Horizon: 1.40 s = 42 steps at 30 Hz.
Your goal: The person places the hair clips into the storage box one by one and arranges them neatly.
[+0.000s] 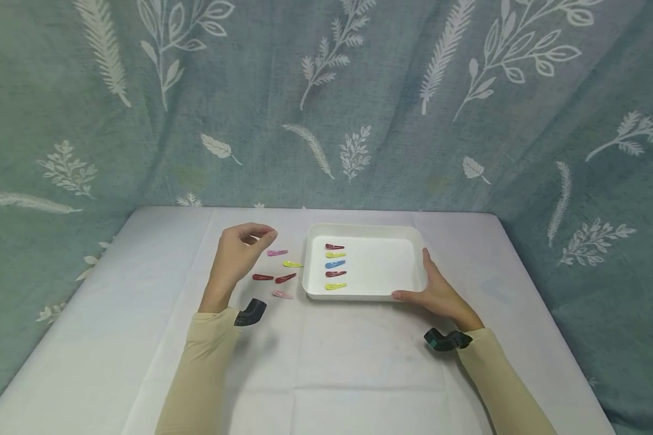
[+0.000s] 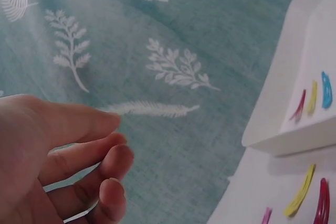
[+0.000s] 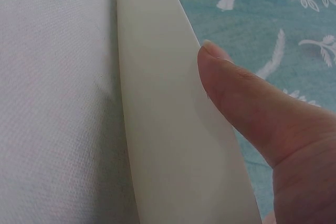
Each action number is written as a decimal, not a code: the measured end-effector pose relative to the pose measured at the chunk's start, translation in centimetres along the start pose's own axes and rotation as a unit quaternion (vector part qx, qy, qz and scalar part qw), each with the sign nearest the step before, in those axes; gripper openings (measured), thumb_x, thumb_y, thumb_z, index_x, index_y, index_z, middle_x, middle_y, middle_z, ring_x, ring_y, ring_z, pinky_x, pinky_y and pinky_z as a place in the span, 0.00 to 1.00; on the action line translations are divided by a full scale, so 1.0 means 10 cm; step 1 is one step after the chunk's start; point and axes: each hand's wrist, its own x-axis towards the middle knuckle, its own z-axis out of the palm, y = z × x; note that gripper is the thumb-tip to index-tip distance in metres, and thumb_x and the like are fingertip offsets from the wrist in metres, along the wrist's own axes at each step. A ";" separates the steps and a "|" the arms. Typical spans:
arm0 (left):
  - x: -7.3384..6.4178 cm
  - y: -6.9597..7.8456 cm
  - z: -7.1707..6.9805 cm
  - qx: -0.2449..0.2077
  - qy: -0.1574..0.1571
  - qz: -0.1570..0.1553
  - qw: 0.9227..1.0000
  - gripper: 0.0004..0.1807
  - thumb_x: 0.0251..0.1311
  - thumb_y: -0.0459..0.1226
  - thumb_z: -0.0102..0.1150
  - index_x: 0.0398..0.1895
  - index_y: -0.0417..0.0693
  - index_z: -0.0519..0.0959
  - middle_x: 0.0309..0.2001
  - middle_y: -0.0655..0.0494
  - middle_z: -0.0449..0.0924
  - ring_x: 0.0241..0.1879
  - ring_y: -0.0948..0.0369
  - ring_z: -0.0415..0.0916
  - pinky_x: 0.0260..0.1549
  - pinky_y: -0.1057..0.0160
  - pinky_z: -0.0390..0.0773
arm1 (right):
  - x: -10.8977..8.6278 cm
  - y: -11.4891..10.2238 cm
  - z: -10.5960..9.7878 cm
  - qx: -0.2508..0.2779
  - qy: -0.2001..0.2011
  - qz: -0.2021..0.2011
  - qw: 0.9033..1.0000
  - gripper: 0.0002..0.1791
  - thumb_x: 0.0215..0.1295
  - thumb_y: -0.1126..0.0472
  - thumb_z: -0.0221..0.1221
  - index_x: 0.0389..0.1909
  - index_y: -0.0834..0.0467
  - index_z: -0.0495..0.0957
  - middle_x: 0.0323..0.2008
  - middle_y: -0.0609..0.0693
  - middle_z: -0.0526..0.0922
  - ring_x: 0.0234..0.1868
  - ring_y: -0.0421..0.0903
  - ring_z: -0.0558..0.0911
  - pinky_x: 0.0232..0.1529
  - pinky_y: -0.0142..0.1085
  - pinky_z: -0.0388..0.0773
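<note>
My left hand [image 1: 239, 252] hovers left of the white tray [image 1: 381, 293], fingers loosely bent, with nothing seen between them. In the left wrist view the thumb and fingertips [image 2: 118, 161] are bare. Below and beside that hand lie loose snap hair clips: a purple-pink clip [image 1: 277, 252], a yellow clip [image 1: 292, 264], two dark red clips [image 1: 263, 277] and a pale pink clip [image 1: 282, 294]. Inside the tray, several clips form a column along the left: red, yellow, a blue clip [image 1: 335, 264], red, yellow. My right hand [image 1: 439, 291] holds the tray's front right corner, thumb on the rim.
A white cloth [image 1: 359, 374] covers the table. Behind and at the sides hangs a teal curtain [image 1: 272, 163] with white leaf prints. Each wrist wears a black camera mount [image 1: 251, 312].
</note>
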 end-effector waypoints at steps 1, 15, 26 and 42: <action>0.01 -0.02 0.00 -0.003 0.005 -0.001 1.000 0.18 0.69 0.50 0.63 0.52 0.49 0.87 0.52 0.48 0.87 0.47 0.53 0.78 0.43 0.57 0.75 | 0.01 0.00 0.00 0.001 0.000 -0.003 1.000 0.79 0.52 0.35 0.74 0.82 0.53 0.20 0.84 0.62 0.31 0.84 0.65 0.38 0.79 0.65 0.45; 0.34 -0.39 -0.01 0.040 -0.013 -0.051 0.998 0.20 0.72 0.49 0.60 0.55 0.43 0.85 0.52 0.41 0.87 0.51 0.47 0.81 0.47 0.54 0.78 | 0.01 0.00 -0.01 -0.005 0.003 0.000 1.000 0.79 0.53 0.35 0.74 0.82 0.53 0.20 0.84 0.62 0.30 0.84 0.65 0.38 0.79 0.64 0.45; 0.49 -0.65 0.08 0.078 -0.084 -0.107 0.988 0.23 0.72 0.47 0.58 0.58 0.38 0.82 0.59 0.37 0.82 0.59 0.43 0.77 0.60 0.44 0.75 | 0.02 0.00 0.00 -0.011 0.001 0.007 1.000 0.80 0.52 0.33 0.74 0.82 0.52 0.20 0.84 0.61 0.31 0.84 0.64 0.38 0.80 0.64 0.45; 0.51 -0.76 0.25 0.151 -0.117 -0.128 0.973 0.17 0.68 0.44 0.63 0.48 0.39 0.84 0.46 0.43 0.85 0.40 0.53 0.77 0.38 0.60 0.75 | 0.02 0.03 0.01 -0.004 0.003 0.005 1.000 0.80 0.51 0.33 0.74 0.82 0.52 0.21 0.84 0.61 0.32 0.85 0.64 0.39 0.80 0.64 0.46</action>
